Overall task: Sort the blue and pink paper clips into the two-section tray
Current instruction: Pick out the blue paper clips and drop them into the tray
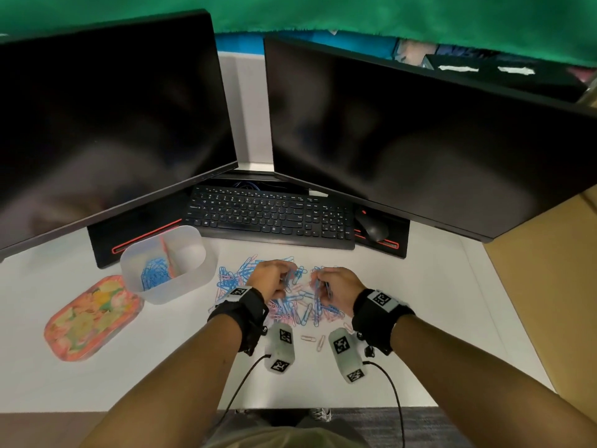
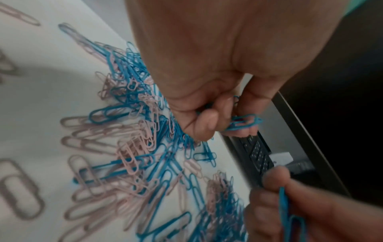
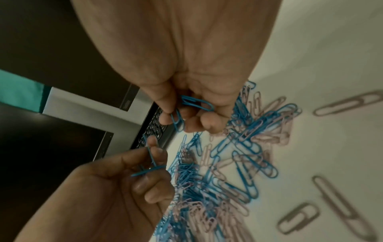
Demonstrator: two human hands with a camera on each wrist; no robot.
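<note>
A mixed heap of blue and pink paper clips [image 1: 290, 305] lies on the white desk in front of the keyboard. Just above the heap, my left hand [image 1: 274, 279] grips a few blue clips [image 2: 244, 122] in its curled fingers. My right hand [image 1: 326, 286] pinches blue clips [image 3: 192, 104] between thumb and fingers, a little to the right. The translucent two-section tray [image 1: 193, 279] stands to the left of the heap. Its left section holds blue clips [image 1: 155, 273]; a pink divider splits it, and the right section looks bare.
A flowery pink lid [image 1: 93, 318] lies left of the tray. A black keyboard [image 1: 271, 218] and mouse [image 1: 371, 227] sit behind the heap, under two dark monitors [image 1: 106, 124]. A few stray pink clips [image 1: 315, 340] lie near the desk's front.
</note>
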